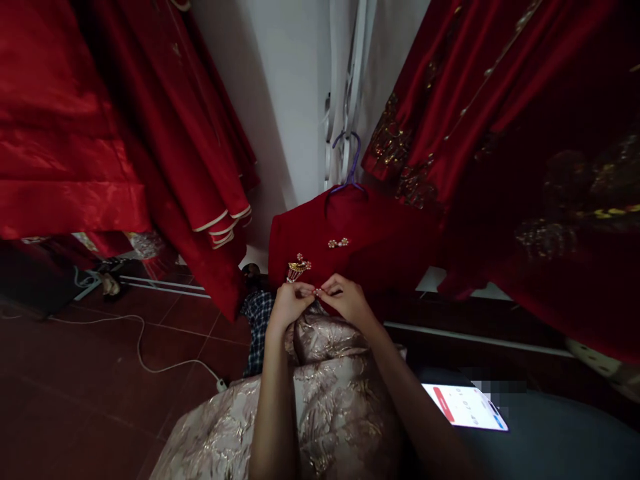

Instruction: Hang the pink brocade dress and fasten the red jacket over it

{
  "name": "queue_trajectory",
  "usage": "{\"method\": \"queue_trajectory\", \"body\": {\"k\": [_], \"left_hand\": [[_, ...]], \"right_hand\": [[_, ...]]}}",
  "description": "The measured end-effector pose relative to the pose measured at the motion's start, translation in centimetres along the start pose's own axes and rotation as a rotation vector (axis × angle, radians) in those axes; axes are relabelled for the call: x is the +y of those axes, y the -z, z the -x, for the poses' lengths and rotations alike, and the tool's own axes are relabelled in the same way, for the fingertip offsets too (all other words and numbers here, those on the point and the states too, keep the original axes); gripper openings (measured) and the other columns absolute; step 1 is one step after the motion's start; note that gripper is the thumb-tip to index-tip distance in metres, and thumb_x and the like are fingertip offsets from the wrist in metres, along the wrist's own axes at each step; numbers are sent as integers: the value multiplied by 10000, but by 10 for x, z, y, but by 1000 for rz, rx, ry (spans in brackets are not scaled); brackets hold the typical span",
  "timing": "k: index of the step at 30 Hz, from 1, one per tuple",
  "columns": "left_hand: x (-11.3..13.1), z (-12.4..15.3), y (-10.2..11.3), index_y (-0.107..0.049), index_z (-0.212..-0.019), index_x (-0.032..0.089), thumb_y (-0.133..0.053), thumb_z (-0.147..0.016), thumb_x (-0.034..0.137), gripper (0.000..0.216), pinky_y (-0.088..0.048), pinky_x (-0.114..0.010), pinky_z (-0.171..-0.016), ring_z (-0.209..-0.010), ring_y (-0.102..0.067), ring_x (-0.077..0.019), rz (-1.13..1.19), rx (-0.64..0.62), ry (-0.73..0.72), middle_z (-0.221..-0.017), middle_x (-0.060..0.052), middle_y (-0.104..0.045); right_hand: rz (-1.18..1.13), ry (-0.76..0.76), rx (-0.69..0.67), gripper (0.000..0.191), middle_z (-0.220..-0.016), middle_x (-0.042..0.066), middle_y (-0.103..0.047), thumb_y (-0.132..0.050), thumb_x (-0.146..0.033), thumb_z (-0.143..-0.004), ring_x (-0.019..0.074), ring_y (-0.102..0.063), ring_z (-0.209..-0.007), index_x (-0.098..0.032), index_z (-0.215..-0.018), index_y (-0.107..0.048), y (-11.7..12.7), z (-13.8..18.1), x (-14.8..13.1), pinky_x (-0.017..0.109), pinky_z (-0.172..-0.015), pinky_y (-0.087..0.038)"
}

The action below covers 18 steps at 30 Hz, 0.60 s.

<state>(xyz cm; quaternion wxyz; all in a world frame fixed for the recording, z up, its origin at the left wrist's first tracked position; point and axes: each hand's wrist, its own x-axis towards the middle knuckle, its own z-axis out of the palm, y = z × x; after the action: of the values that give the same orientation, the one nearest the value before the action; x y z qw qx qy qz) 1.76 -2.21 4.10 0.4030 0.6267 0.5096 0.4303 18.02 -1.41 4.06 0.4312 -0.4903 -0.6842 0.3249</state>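
Dim, shadowy corners; edges bowed (wide lens); phone screen (pixel 465 405) glaring.

Matt red cloth jacket (pixel 350 233); glossy satin robes (pixel 60 133); metallic brocade skirt (pixel 330 400).

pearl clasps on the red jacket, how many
3: a pearl clasp below the collar, a fan-shaped clasp lower left, a third clasp between left hand and right hand; more may be hidden.
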Motion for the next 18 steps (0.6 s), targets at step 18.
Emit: {"method": "queue_trajectory", "body": {"k": [18], "left_hand": [[-13, 10, 8, -643, -815, 133, -638, -634, 152, 182, -466, -211, -632, -644, -605, -106, -72, 64, -19, -724, -35, -659]], "right_hand": [[43, 92, -125, 137, -835, 49, -694, -570, -248, -751, 157, -653, -756, -186, -851, -641, 18, -1, 7, 294, -711, -522]]}}
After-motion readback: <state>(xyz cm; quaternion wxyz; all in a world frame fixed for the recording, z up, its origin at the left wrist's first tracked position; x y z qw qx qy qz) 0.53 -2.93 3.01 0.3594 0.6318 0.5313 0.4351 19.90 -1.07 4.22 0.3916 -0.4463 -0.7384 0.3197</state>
